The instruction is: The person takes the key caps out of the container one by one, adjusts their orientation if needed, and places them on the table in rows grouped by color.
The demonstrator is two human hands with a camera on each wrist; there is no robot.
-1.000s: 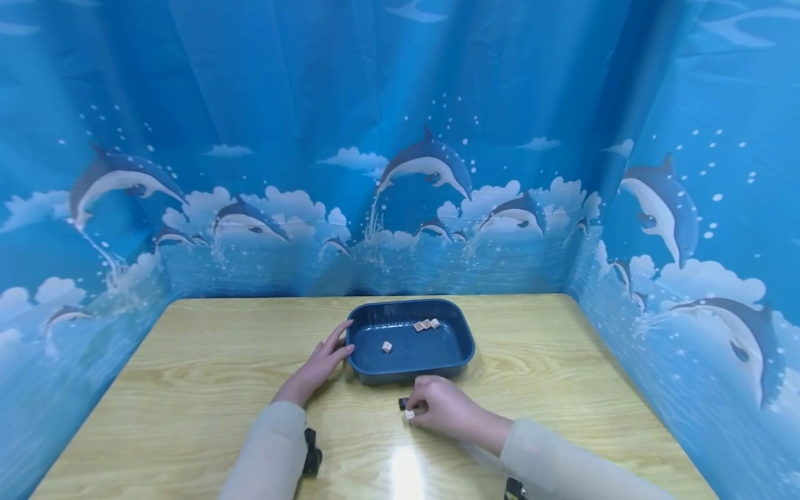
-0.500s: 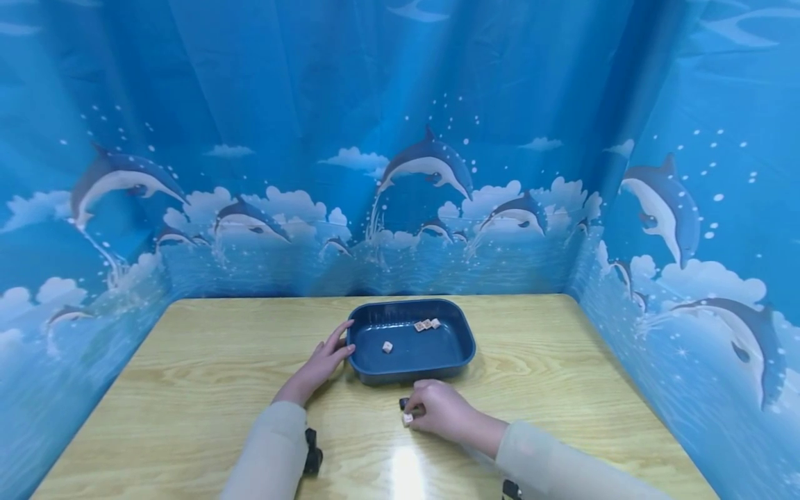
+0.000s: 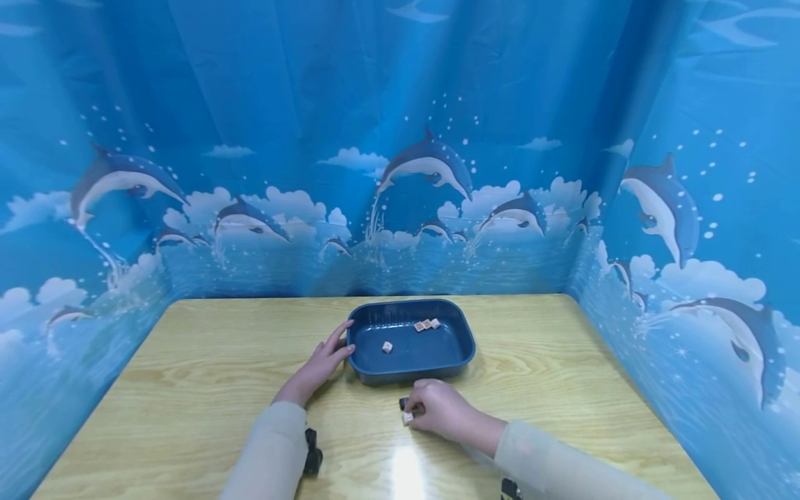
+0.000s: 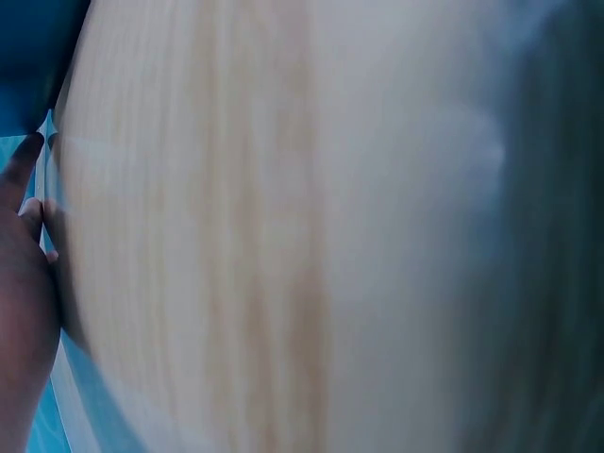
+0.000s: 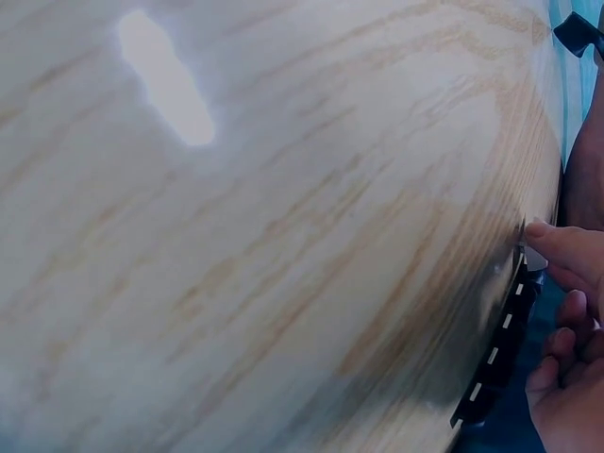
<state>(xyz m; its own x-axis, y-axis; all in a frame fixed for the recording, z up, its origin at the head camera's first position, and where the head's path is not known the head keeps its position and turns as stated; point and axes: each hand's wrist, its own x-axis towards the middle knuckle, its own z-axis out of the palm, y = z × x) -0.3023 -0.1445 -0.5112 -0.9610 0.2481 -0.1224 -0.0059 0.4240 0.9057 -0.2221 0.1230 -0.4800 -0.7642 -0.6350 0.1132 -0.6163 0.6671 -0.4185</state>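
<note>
A dark blue rectangular tray (image 3: 409, 375) stands on the table. Inside lie several small white cubes with dark marks; a lone cube (image 3: 387, 347) sits apart from a short row (image 3: 428, 324) near the back wall. My left hand (image 3: 319, 368) rests at the tray's left end, fingers stretched against its rim. In front of the tray, my right hand (image 3: 442, 408) pinches a small white cube (image 3: 408, 418) between thumb and finger, low over the table. Beside it is a black piece (image 3: 403, 403), partly hidden by the hand; the right wrist view shows a black strip with white marks (image 5: 495, 344).
The wood-grain table (image 3: 237, 347) reflects a bright glare in front. Blue dolphin-print curtains (image 3: 300, 139) enclose the back and sides. Black wrist devices (image 3: 312, 453) sit on both forearms. In the left wrist view, mostly tabletop shows, with the tray corner (image 4: 38, 57) at upper left.
Over the last second my right hand shifts slightly nearer and to the left with the cube, then stays nearly still. The left hand and tray stay put.
</note>
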